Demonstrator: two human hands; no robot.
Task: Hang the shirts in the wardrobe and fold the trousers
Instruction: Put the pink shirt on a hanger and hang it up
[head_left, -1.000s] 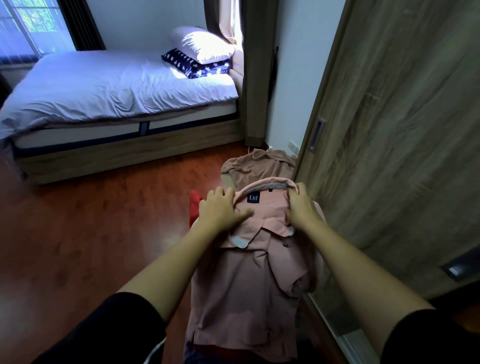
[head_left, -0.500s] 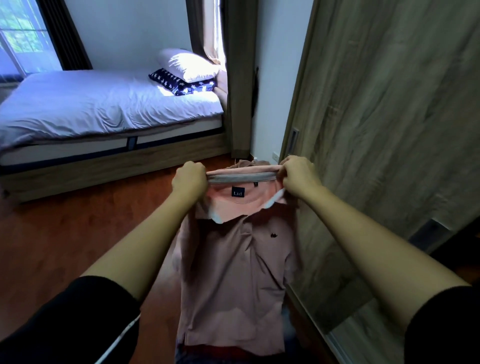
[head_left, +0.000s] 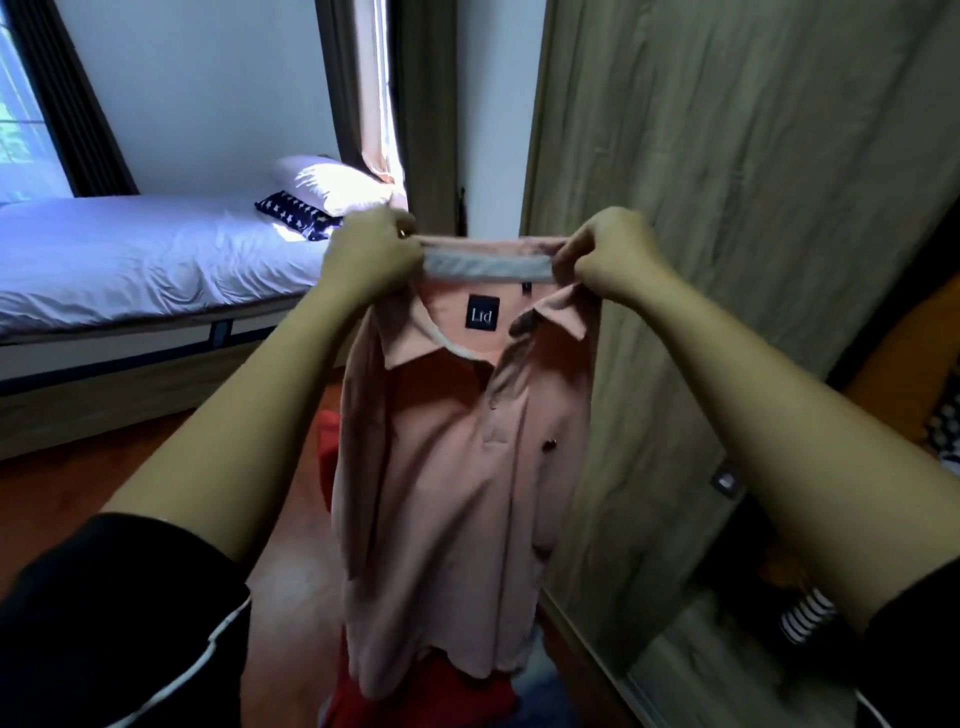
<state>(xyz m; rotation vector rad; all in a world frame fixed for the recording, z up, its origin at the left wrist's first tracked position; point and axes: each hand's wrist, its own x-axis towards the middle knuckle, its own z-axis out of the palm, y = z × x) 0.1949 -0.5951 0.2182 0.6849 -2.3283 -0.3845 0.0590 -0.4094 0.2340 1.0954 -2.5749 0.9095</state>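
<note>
A pink polo shirt (head_left: 447, 467) with a dark label inside the neck hangs in the air in front of me, its front facing me. My left hand (head_left: 369, 254) grips the left end of its collar and my right hand (head_left: 608, 254) grips the right end, stretching the collar flat between them. The wardrobe's wooden sliding door (head_left: 727, 234) stands just right of the shirt. No hanger is in view.
A red garment (head_left: 426, 699) lies under the shirt's hem on the wood floor (head_left: 67, 488). A bed (head_left: 130, 260) with pillows fills the left. A striped item (head_left: 808, 616) shows in the wardrobe's opening at the lower right.
Both hands have lifted the pink shirt off the pile by its collar and raised it higher. The view has tilted up, and the brown garment behind is out of sight.
</note>
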